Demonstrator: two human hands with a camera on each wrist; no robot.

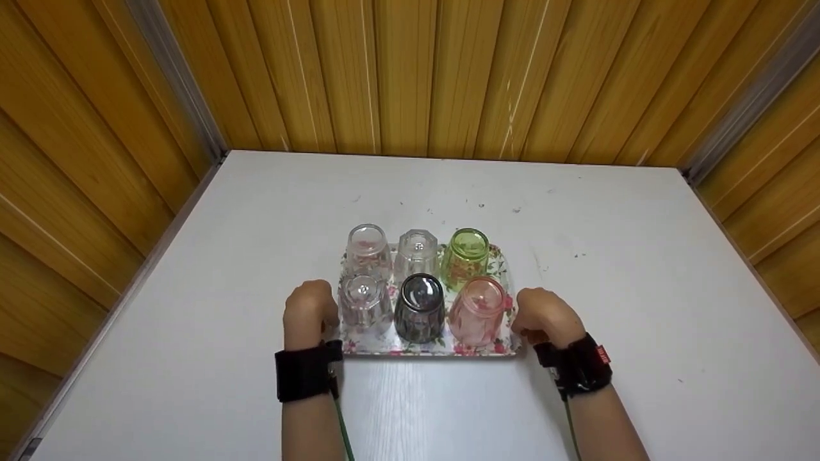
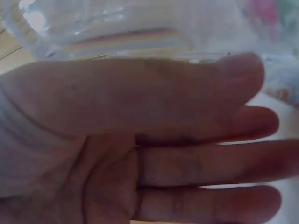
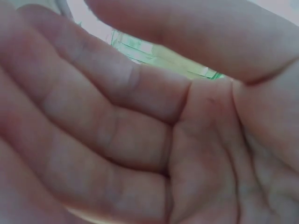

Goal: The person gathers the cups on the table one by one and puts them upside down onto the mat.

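A floral rectangular tray (image 1: 403,349) holds several upside-down drinking glasses in two rows. The front row has a clear glass (image 1: 365,301), a dark grey glass (image 1: 419,310) and a pink glass (image 1: 477,314). Behind them are two clear glasses, one being a faceted glass (image 1: 418,253), and a green glass (image 1: 466,256). My left hand (image 1: 311,307) is at the tray's left edge, its fingers (image 2: 205,163) fairly straight and the thumb close beside the clear glass. At the right edge, my right hand (image 1: 548,314) lies by the pink glass, fingers (image 3: 107,121) gently bent, fingertips out of view.
The tray is in the middle of a white table (image 1: 211,256) with small dark specks. Wood-patterned panels (image 1: 410,77) rise behind it and on both sides. Each wrist wears a black strap (image 1: 307,374) with a green cord.
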